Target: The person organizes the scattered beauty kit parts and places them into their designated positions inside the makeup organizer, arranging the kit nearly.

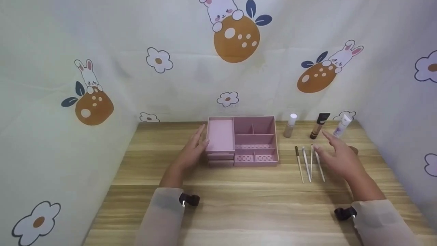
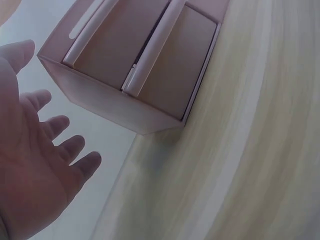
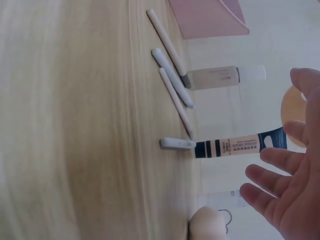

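A pink desktop organizer (image 1: 221, 134) with two front drawers and open compartments stands at the back middle of the table. My left hand (image 1: 193, 152) is beside its left wall, fingers spread; the left wrist view shows the drawer fronts (image 2: 172, 55) past the left hand (image 2: 37, 155). My right hand (image 1: 339, 159) hovers with loose fingers near several slim brushes (image 1: 298, 164). Behind them stand a clear bottle (image 1: 289, 126) with a white cap, a tan-and-black tube (image 1: 318, 127) and a white tube (image 1: 342, 125). Partly hidden by the right hand is a rounded brownish object (image 1: 354, 149).
A patterned cloth (image 1: 187, 85) with rabbits and oranges hangs behind and on both sides of the wooden table (image 1: 245, 205). In the right wrist view, the rounded object (image 3: 207, 224) sits beyond the tan-and-black tube (image 3: 240, 145).
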`<state>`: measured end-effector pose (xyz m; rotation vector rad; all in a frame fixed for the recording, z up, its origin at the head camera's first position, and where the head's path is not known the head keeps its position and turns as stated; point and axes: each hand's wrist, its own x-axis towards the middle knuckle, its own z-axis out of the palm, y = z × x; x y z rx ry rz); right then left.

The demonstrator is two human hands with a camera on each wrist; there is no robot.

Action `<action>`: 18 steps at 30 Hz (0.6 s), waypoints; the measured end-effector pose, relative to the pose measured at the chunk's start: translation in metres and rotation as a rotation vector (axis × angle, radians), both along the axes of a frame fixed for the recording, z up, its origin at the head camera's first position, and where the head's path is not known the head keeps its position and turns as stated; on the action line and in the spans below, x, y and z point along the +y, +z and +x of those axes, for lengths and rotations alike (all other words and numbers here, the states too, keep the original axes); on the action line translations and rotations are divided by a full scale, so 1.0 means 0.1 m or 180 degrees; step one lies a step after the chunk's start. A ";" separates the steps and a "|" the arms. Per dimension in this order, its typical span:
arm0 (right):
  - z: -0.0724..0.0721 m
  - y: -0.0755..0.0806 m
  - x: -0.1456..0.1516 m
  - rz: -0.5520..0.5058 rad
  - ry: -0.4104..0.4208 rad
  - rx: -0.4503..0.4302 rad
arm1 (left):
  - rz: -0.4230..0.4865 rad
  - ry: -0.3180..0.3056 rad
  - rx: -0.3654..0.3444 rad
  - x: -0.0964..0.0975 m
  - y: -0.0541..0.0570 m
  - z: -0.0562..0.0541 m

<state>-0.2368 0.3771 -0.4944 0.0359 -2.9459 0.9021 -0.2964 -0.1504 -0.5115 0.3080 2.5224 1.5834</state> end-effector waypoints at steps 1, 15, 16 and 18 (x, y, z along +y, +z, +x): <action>0.01 -0.01 0.01 -0.0047 -0.0011 -0.0017 | 0.0110 -0.0003 -0.0067 0.00 -0.02 0.01; 0.04 -0.23 0.12 -0.0687 -0.0113 -0.0310 | 0.0938 0.0010 -0.0264 0.06 -0.20 0.06; 0.04 -0.24 0.13 -0.0716 -0.0118 -0.0320 | 0.0960 0.0012 -0.0277 0.07 -0.20 0.05; 0.04 -0.26 0.14 -0.0755 -0.0116 -0.0337 | 0.0979 0.0012 -0.0280 0.09 -0.21 0.05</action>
